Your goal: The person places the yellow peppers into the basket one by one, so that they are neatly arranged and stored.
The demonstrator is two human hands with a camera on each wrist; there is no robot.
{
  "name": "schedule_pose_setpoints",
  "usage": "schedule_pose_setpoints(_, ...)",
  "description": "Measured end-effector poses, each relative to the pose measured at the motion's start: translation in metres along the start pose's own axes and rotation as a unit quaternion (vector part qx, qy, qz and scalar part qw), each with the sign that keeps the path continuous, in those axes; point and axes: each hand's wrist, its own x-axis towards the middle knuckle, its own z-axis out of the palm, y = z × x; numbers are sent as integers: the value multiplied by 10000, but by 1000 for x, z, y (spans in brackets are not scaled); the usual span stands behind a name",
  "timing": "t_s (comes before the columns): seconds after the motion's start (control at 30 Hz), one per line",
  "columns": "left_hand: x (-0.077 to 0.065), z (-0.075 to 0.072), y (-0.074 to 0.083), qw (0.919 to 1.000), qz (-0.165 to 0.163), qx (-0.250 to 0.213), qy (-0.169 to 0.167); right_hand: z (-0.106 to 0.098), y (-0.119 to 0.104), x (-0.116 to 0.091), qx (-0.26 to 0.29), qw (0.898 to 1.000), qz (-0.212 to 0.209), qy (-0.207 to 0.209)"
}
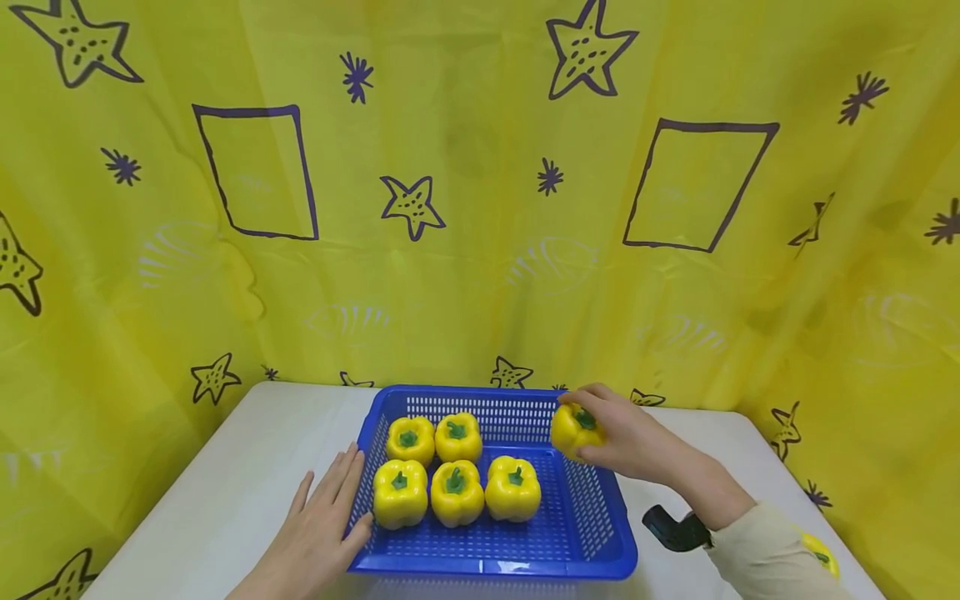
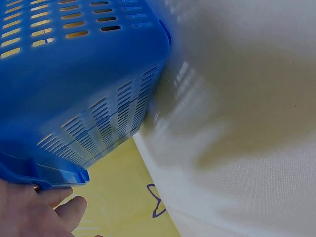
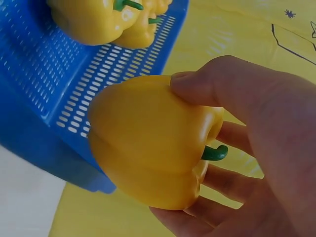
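My right hand (image 1: 626, 435) grips a yellow bell pepper (image 1: 575, 429) over the right side of a blue plastic basket (image 1: 495, 568). In the right wrist view, thumb and fingers wrap around that pepper (image 3: 148, 143), its green stem toward the palm. Several more yellow bell peppers (image 1: 457, 493) stand stem-up inside the basket, in two rows toward its left. My left hand (image 1: 318, 521) lies with straight fingers along the basket's left rim. From the left wrist, its fingers (image 2: 71, 210) show at the rim of the slotted basket wall (image 2: 98, 123).
The basket stands on a white table (image 1: 202, 492). Another yellow pepper (image 1: 821, 554) is partly hidden behind the right sleeve (image 1: 772, 554). A black object (image 1: 675, 529) shows beside the right forearm. Yellow curtains (image 1: 480, 275) with drawn starfish hang behind and at both sides.
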Motion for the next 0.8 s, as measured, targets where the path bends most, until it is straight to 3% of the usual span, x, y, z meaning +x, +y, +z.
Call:
schedule_pose_setpoints(0.33, 0, -1, -1, 10000, 20, 18, -20, 17, 0, 17, 298, 9995, -23, -72)
schedule_pose_setpoints(0.8, 1, 0, 0, 10000, -14, -49, 21, 31, -10, 44, 180, 9991, 202, -340)
